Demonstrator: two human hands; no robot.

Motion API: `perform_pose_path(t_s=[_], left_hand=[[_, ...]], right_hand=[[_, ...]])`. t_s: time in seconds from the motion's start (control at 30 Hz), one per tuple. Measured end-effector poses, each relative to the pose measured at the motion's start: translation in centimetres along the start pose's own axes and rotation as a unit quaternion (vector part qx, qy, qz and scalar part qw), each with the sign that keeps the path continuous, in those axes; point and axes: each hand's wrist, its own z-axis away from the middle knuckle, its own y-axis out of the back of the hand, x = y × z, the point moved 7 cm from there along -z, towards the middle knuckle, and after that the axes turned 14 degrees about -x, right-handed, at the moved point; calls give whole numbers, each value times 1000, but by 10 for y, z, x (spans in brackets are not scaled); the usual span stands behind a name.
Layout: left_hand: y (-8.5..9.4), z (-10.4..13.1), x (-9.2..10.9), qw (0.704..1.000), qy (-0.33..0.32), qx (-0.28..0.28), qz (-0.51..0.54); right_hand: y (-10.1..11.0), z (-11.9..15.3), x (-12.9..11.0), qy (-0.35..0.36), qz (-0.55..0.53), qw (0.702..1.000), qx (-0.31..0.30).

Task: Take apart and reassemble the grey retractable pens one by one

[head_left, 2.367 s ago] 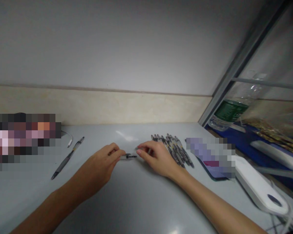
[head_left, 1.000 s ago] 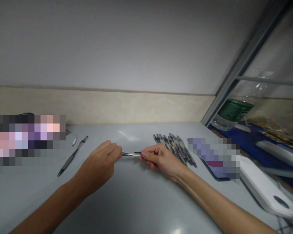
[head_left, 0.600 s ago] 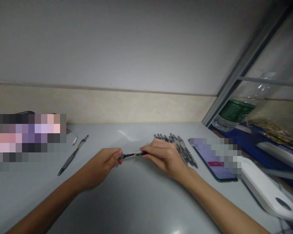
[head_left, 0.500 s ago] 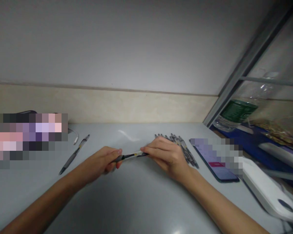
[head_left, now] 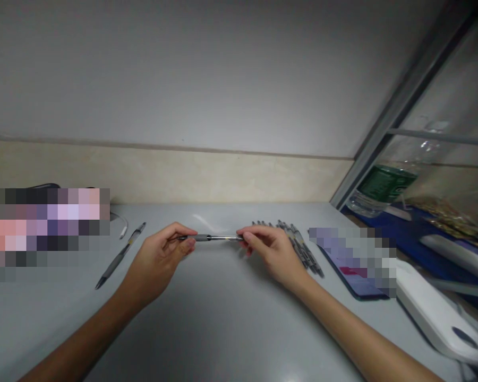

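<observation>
From my end I have the held pen (head_left: 219, 238) lying level, crosswise between both hands, above or on the grey surface (head_left: 223, 329); its height I can't judge. The fingers of the left hand (head_left: 157, 262) are pinched around the grip, partly covering its dark tip. On the right hand (head_left: 274, 252), thumb and forefinger are closed on the other end, which they hide; the remaining fingers are curled and hard to make out. That hand also blocks part of the pen pile (head_left: 302, 249), so I can't count it. Blocky blurring masks much of the phone (head_left: 354, 278) and whatever sits at far left. A loose pen (head_left: 119, 257) shows whole, but both forearms are cut off below.
</observation>
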Motion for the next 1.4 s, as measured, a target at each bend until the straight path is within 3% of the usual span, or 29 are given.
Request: perform_pose_path(t_s=[0.13,0.23,0.33,0.53,0.73,0.87,1.07,1.27,1.4], left_hand=[[-4,0,0,999,5,3,36],[-6,0,-2,999,11,3,52],[-6,0,-4,998,9,4,55],[-5,-1,-6,998,11,12,60],[-5,-2,-9,998,9,16,58],[-3,-3,-10,998,10,22,56],[-3,-3,-11,998,7,18,57],[-4,-2,-7,999,-3,9,53],[-2,-1,3,1000,-9,15,10]], right_hand=[[3,1,-7,43,-12,999,25],[6,-1,1,-24,-10,999,22],[4,-3,11,-90,-2,996,-22],[6,-4,2,-7,-95,995,-7],[-6,-2,12,-98,-57,990,-79],[-1,-2,6,-53,-97,993,-51],[-2,-4,11,-61,-88,993,-56],[13,0,1,15,21,999,32],[12,4,-20,113,84,989,41]])
